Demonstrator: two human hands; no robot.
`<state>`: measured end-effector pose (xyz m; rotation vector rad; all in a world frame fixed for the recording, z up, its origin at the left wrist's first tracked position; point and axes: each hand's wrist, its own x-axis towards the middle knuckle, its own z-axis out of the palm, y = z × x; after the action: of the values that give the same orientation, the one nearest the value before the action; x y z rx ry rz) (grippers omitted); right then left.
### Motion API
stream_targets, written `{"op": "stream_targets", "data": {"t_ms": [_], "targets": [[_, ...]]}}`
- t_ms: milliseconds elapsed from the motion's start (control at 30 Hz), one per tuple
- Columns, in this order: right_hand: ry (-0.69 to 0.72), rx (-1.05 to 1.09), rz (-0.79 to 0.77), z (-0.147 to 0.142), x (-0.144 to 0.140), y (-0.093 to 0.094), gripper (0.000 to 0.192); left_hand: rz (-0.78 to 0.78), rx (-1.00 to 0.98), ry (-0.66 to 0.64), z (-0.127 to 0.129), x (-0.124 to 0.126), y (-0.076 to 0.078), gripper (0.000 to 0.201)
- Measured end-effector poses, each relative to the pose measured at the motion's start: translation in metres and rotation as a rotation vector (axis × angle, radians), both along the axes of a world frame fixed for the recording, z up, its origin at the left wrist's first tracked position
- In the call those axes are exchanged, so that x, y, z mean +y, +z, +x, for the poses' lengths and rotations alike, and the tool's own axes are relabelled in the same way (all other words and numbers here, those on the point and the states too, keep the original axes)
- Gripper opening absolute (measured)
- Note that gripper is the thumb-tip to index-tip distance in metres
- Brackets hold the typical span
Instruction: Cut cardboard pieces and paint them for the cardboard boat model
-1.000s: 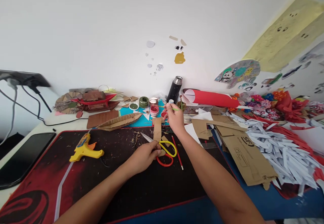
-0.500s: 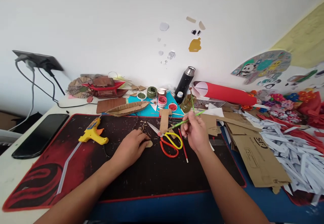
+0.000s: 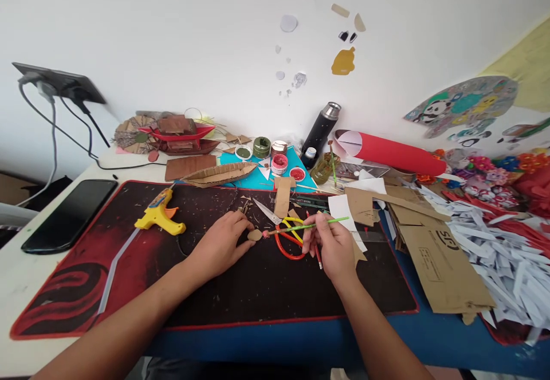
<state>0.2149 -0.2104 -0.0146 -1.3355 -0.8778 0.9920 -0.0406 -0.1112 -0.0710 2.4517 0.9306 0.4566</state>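
My right hand grips a green-handled paintbrush, held almost level with its tip pointing left. The bristles carry reddish-pink paint and sit at the right edge of a small rounded cardboard piece; whether they touch it I cannot tell. My left hand pinches that piece from the left, low over the black mat. Under the brush lie scissors with red and yellow handles, and a red pencil is partly covered by my right hand. An open jar of red paint stands beyond them.
A yellow glue gun and a black phone lie to the left. A cardboard boat shape, a jar of murky liquid and a black flask are behind. Cardboard sheets and white paper strips fill the right.
The brush has swung left and down, bringing its painted tip beside the cardboard piece. My left hand keeps its hold with the fingers shifted slightly. The camera view has tilted a little.
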Motion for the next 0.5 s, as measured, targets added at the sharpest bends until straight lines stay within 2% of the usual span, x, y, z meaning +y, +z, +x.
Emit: {"op": "stream_targets", "data": {"t_ms": [500], "targets": [[0.104,-0.144,0.019,-0.023,0.005,-0.011,0.061,0.064,-0.029,0.006,-0.001,-0.005,-0.004,0.018]]}}
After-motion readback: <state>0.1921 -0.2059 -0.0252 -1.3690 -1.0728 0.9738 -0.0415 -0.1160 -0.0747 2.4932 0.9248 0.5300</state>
